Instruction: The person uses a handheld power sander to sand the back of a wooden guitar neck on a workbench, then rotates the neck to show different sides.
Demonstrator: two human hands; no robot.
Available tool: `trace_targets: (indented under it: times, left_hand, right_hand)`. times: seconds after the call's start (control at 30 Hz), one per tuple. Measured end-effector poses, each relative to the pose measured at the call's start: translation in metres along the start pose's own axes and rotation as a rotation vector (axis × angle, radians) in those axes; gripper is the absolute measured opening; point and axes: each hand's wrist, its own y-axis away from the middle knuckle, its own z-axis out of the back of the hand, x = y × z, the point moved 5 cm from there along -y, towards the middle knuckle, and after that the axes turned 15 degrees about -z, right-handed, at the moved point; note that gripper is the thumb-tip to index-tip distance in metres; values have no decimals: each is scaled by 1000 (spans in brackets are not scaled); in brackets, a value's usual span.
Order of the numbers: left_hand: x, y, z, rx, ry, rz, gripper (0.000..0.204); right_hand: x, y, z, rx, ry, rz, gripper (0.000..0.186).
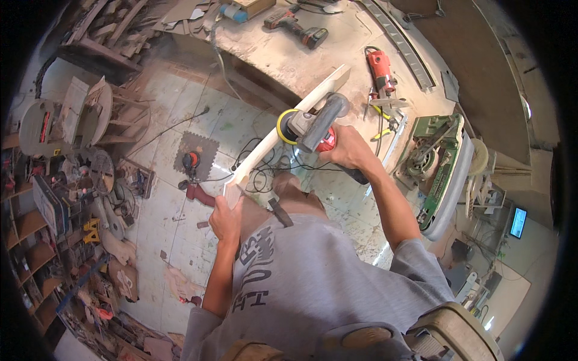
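My left hand [226, 218] is closed around the near end of a long, pale, shaped wooden piece [260, 153]. The piece slants up and away to the right, and its far end meets the workbench edge. In my right hand [351, 148] is a red and black power sander [317, 125], gripped by its body. Its round pad with a yellow rim [285, 127] stands on edge against the side of the wood, about midway along; whether it presses on the wood or just clears it, I cannot tell.
On the dusty workbench [253, 39] lie a cordless drill [295, 28], a red router-like tool [381, 72] and yellow-handled pliers [388, 123]. A green machine [430, 168] stands to the right. Cables and another sander [191, 160] lie on the floor; cluttered shelves [30, 240] line the left.
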Motion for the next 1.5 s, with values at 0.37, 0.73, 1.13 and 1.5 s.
trace_targets:
  times: [0.37, 0.73, 1.13, 1.5]
  left_hand:
    - [26, 7, -26, -92, -12, -116, 53]
    - [36, 11, -34, -69, 23, -54, 60]
    - [29, 16, -46, 41, 300, 53, 44]
    - [24, 22, -62, 112, 330, -72, 30]
  right_hand:
    - [-72, -56, 42, -132, -35, -228, 77]
    - [-39, 7, -25, 90, -213, -63, 57]
    - [-83, 15, -40, 52, -374, -193, 55]
    - [-107, 8, -66, -55, -504, -146, 54]
